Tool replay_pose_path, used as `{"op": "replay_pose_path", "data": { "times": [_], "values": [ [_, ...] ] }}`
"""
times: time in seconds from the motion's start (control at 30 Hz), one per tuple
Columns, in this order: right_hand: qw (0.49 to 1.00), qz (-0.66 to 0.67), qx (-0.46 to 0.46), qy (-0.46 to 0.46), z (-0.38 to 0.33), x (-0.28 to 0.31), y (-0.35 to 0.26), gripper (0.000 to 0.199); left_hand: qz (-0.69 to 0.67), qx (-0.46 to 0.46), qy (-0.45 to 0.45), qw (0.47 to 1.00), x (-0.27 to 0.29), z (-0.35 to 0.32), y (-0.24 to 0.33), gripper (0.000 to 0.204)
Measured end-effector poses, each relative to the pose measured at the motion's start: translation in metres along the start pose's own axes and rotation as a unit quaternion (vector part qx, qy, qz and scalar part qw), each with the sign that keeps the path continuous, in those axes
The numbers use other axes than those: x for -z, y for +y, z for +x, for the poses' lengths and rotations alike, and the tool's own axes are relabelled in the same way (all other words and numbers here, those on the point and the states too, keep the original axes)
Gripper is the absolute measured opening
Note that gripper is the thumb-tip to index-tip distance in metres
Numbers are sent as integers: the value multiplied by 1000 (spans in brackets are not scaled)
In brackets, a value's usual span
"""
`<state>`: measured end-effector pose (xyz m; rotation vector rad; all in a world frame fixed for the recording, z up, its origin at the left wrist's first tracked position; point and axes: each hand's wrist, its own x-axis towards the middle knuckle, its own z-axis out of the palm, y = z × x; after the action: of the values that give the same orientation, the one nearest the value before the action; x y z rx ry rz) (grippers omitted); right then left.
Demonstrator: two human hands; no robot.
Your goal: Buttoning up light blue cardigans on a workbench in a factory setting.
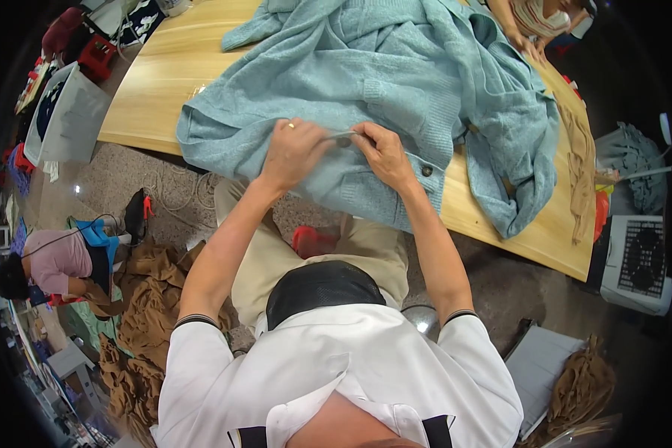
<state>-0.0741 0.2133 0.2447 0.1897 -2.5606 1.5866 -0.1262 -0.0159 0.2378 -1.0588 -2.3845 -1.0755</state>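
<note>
My right hand [384,155] is pinching the pale blue, soft-knit cardigan [403,71], rumpled across the pale wood-grain counter [153,93]; a small fold runs crosswise toward my left hand [295,155], just beside it, curled, too blurred to tell its grip.

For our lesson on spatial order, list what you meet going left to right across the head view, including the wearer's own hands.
White bin → left hand → right hand → dark button → brown strip → white box
</note>
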Motion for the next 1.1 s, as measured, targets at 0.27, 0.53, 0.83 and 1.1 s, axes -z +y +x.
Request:
{"op": "replay_pose_path", "data": {
  "times": [0.27, 0.53, 0.83, 1.1],
  "values": [
    [966, -185, 167, 69, 14, -21, -33, 13, 195, -71, 28, 978, 44, -28, -20, 21],
    [957, -258, 114, -65, 51, -72, -47, 16, 199, -129, 76, 969, 40, -51, -17, 28],
    [975, -193, 109, 9, 53, -92, -31, 16, 122, -32, 53, 991, 35, -47, -15, 21],
    [995, 67, -39, -70, 62, -74, -19, 16, 15, 51, 95, 994, 26, -30, -15, 22]
  ]
}}
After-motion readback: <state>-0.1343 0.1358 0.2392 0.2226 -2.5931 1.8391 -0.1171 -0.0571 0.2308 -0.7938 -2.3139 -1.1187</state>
